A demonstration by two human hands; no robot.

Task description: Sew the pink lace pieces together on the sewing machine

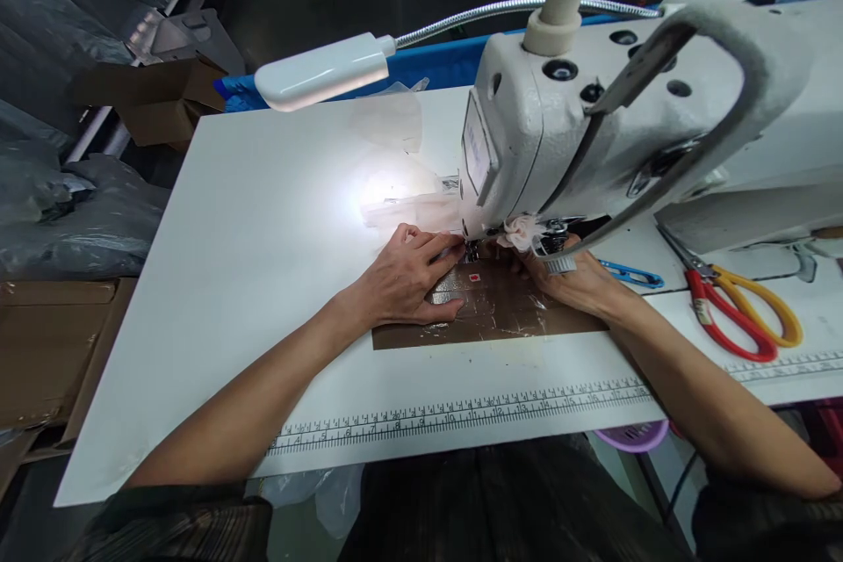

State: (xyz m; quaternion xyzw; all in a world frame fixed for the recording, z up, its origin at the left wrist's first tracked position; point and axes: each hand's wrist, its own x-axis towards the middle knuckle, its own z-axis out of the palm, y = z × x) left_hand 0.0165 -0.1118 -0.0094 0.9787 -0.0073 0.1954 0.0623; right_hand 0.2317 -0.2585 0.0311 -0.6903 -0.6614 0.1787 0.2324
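Observation:
My left hand point(418, 274) lies with its fingers apart beside the presser foot point(471, 251) of a white sewing machine point(507, 132). Its thumb rests on a brown sheet point(507, 318) that looks covered in shiny clear tape, with a small red mark. Pale, sheer fabric point(418, 211) spreads on the table just beyond my left fingers, under the lamp's glare. At the right of the needle area is my right hand point(566, 281), low over the sheet. Machine parts and a bunched pale scrap point(522, 231) hide its fingers, so whether they grip anything is unclear.
Red-and-yellow-handled scissors point(741, 307) and a small blue tool point(632, 273) lie right of the machine. A lamp point(322, 70) hangs over the table point(243, 237). A printed ruler point(461, 415) runs along the front edge. Cardboard boxes point(56, 351) stand at left.

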